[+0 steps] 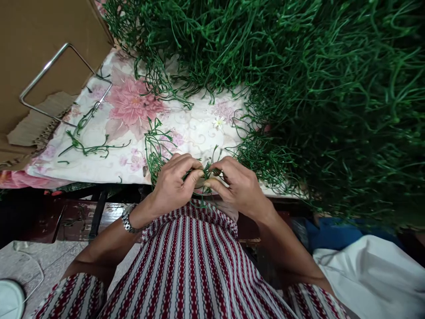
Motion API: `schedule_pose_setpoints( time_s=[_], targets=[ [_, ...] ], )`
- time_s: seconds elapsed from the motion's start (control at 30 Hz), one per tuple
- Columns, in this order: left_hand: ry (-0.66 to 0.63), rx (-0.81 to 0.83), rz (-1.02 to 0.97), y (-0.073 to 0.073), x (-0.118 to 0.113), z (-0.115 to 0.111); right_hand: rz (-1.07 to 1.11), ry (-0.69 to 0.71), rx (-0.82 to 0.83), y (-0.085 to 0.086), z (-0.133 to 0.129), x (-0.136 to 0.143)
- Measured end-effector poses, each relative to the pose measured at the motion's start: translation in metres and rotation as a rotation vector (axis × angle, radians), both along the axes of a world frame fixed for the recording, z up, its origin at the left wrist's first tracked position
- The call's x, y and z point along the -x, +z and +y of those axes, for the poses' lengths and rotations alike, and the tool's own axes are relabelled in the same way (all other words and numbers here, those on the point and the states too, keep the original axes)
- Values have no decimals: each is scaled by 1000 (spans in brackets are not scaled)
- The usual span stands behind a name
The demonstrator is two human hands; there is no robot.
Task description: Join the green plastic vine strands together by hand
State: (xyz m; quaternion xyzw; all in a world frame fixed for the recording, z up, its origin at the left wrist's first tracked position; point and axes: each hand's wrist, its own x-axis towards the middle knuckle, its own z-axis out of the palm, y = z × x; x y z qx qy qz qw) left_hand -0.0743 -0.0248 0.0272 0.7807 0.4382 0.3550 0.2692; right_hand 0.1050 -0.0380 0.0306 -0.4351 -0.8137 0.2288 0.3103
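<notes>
Both hands meet at the table's front edge, over my striped garment. My left hand [177,179], with a metal watch [127,218] at the wrist, pinches thin green plastic stems [206,170] between thumb and forefinger. Just right of it, my right hand [234,184] has its thumb and bent forefinger closed on the same stems. Some stems hang below the fingers. A loose bunch of green stems [154,148] lies on the cloth beside and partly behind my left hand.
A large heap of green stems [332,88] covers the table's back and right. Flowered cloth [199,128] lies beneath. At the left are a bent metal frame [49,64], cardboard [29,48] and a few loose stems [89,148]. White fabric [372,274] is at the lower right.
</notes>
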Motion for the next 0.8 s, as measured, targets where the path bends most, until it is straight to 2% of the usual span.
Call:
schedule_pose_setpoints(
  time_s=[0.1, 0.2, 0.27, 0.43, 0.6, 0.8],
  targets=[
    [34, 118, -97, -2, -3, -3, 28, -45, -15, -13, 1, 5],
    [7, 279, -209, -6, -2, -4, 70, -65, -61, -16, 0, 8],
    [-3, 358, -266, -7, -1, -4, 79, -30, -81, -16, 1, 9],
    [-23, 307, -162, -4, 1, -3, 35, 53, -99, -15, 2, 4],
    [-68, 265, -64, -1, 3, -1, -188, 50, -134, -15, 0, -1],
    [-194, 371, -74, -1, 6, 4, -248, 75, -171, -14, -3, -1]
  ],
)
